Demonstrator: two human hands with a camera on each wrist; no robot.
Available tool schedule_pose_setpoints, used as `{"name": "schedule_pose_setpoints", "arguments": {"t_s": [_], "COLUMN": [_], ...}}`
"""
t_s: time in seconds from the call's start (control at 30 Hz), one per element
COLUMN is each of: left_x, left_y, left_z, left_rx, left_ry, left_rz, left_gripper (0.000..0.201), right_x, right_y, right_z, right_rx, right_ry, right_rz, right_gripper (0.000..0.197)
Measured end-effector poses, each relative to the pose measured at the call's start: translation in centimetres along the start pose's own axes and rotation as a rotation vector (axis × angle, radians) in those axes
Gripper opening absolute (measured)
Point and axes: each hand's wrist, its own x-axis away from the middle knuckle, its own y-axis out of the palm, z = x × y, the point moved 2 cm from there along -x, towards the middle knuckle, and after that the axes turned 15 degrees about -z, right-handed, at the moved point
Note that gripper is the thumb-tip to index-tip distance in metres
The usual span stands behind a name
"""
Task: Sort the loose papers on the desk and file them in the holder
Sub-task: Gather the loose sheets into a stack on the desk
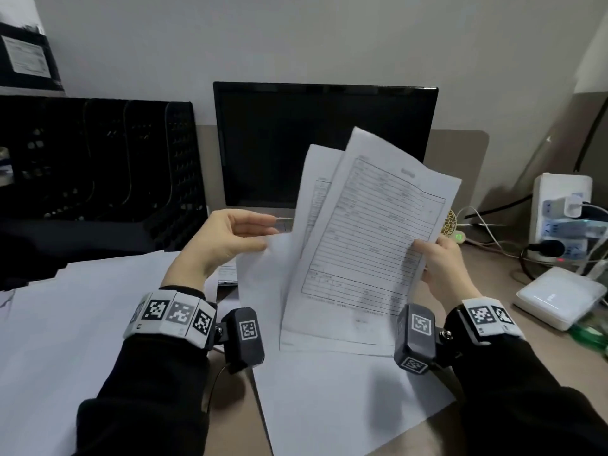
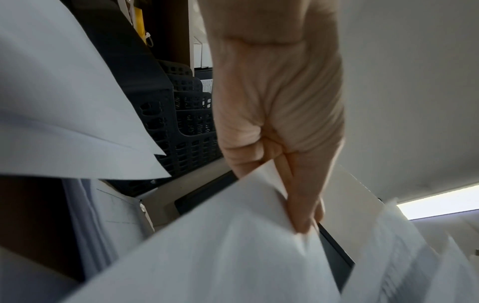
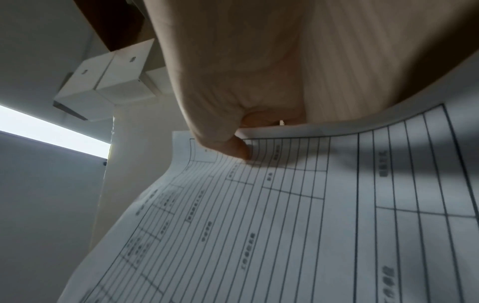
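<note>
While both hands grip, left hand (image 1: 227, 238) pinching blank sheet (image 1: 263, 278), right hand (image 1: 444, 268) clasping printed forms (image 1: 371, 232), forms hiding part of monitor (image 1: 279, 143), black holder (image 1: 98, 159) left, power strip (image 1: 562, 218) right.

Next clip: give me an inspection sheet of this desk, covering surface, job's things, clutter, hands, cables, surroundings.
Surface: desk, largely under loose white sheets.
Job's things: printed forms held up; black file holder at back left.
Clutter: white box at right.
Hands: left hand pinches a sheet's corner; right hand grips the forms' edge.
Cables: power strip with plugs, wires trailing.
Surroundings: dark monitor, wall behind.
</note>
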Motion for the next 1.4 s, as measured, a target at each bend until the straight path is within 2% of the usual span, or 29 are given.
{"name": "schedule_pose_setpoints", "arguments": {"t_s": [0.27,0.4,0.53,0.63,0.77,0.83,0.9,0.97,1.1,1.23,1.4], "left_x": [0.0,0.1,0.2,0.8,3.2,4.8,6.6,8.5,12.1,14.8,17.7], "left_y": [-1.7,-1.9,-2.1,-3.1,-5.5,-7.4,-9.6,-11.7,-14.1,-14.9,-15.2], "left_z": [-0.5,-0.1,0.8,2.3,4.8,6.3,7.9,9.5,12.3,14.2,15.4], "left_rx": [-0.091,-0.068,-0.108,-0.155,-0.157,-0.191,-0.249,-0.27,-0.246,-0.267,-0.316], "left_ry": [0.071,0.096,0.144,0.202,0.35,0.395,0.417,0.419,0.451,0.454,0.444], "left_rz": [0.267,0.331,0.393,0.572,0.898,1.01,1.083,1.14,1.206,1.177,1.078], "left_gripper": [0.048,0.047,0.042,0.037,0.028,0.027,0.025,0.027,0.031,0.03,0.032], "right_x": [-1.1,-1.1,-1.1,-0.5,-0.2,0.1,0.6,1.3,2.5,3.8,4.9], "right_y": [-3.4,-3.5,-2.9,-1.9,-0.9,-0.3,0.3,0.6,2.2,4.9,8.9], "right_z": [0.6,0.4,0.7,0.3,-0.6,-1.0,-1.4,-1.5,-0.9,-1.1,-2.0], "right_rx": [-0.018,0.021,0.116,0.124,0.194,0.226,0.223,0.209,0.089,-0.09,-0.204], "right_ry": [0.169,0.209,0.253,0.255,0.144,0.083,0.041,0.001,-0.026,0.027,0.096], "right_rz": [0.127,0.13,0.076,-0.025,-0.044,-0.011,0.046,0.124,0.233,0.314,0.332], "right_gripper": [0.015,0.025,0.02,0.023,0.034,0.034,0.026,0.028,0.039,0.043,0.012]}}
